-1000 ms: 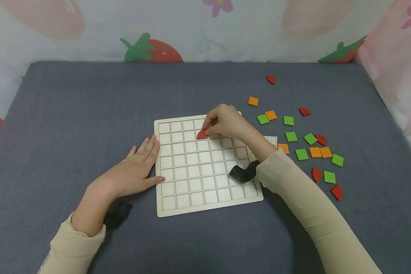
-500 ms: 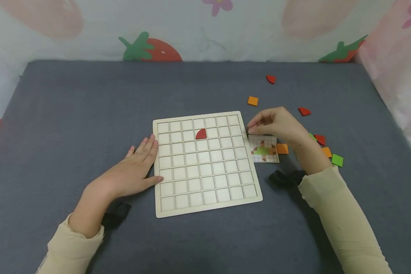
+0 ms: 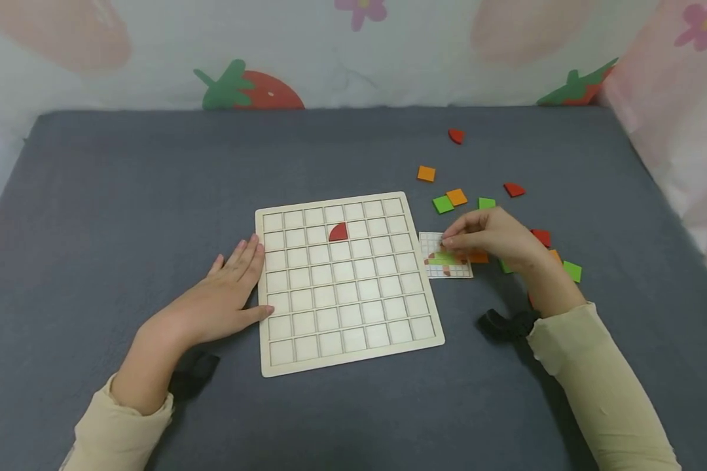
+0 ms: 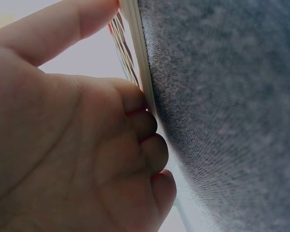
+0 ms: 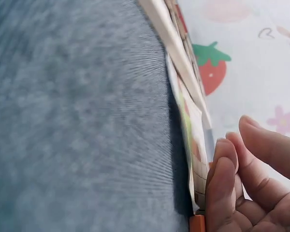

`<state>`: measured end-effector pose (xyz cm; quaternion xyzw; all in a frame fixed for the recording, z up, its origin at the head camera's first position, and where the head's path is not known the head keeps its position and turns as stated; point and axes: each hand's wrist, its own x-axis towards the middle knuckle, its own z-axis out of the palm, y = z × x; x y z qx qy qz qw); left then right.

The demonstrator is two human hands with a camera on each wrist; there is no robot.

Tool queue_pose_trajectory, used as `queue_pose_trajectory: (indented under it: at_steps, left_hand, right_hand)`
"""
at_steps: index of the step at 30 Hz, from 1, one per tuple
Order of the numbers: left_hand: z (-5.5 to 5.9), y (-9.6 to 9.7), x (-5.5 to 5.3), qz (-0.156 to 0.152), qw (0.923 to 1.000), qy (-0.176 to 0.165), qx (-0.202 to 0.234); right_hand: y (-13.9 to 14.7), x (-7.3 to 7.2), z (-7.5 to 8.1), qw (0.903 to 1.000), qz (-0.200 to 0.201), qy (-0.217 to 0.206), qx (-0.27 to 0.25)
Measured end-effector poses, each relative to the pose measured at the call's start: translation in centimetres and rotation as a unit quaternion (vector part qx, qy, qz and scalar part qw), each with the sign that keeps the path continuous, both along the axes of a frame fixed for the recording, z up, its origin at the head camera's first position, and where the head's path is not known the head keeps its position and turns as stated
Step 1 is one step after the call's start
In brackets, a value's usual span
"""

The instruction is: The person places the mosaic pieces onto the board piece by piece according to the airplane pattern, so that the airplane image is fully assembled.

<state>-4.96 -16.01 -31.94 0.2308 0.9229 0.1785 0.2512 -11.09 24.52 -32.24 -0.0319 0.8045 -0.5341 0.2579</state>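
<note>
A pale wooden grid board [image 3: 353, 288] lies in the middle of the table, with one red quarter-circle piece [image 3: 338, 233] in a cell of its second row. My left hand [image 3: 212, 301] rests flat at the board's left edge, thumb over the rim; the left wrist view shows its fingertips [image 4: 157, 152] against that edge. Beside the board's right edge lies a small printed pattern card [image 3: 438, 271]. Over the card's right part hovers my right hand [image 3: 501, 239], fingers loosely bent. In the right wrist view its thumb [image 5: 261, 133] and fingers are apart, with nothing between them.
An orange square tile [image 3: 479, 258] lies against the card's right side. Several green tiles [image 3: 443, 205], orange tiles [image 3: 427, 173] and red quarter-circles [image 3: 514, 190] are scattered to the right and behind; my right hand and forearm cover some. A patterned cloth [image 3: 400, 59] hangs behind the table.
My right hand has let go of the red quarter-circle on the board and moved right, first to the card's upper left corner, then across the card. My left hand has stayed at the board's edge.
</note>
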Motion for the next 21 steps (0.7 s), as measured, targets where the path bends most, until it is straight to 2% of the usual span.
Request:
queue_pose_trajectory:
  at_steps: [14, 18, 21]
  left_hand:
    - [-0.6, 0.0, 0.2, -0.003, 0.9999, 0.008, 0.011]
    - [-0.6, 0.0, 0.2, -0.003, 0.9999, 0.006, 0.009]
    - [-0.4, -0.1, 0.1, -0.001, 1.0, 0.004, 0.007]
  right_hand:
    - [-0.4, -0.7, -0.5, 0.9995, 0.031, 0.003, 0.002]
    - [-0.1, -0.7, -0.2, 0.9995, 0.024, 0.013, -0.013]
    - [0.5, -0.7, 0.3, 0.9994, 0.003, 0.033, -0.005]
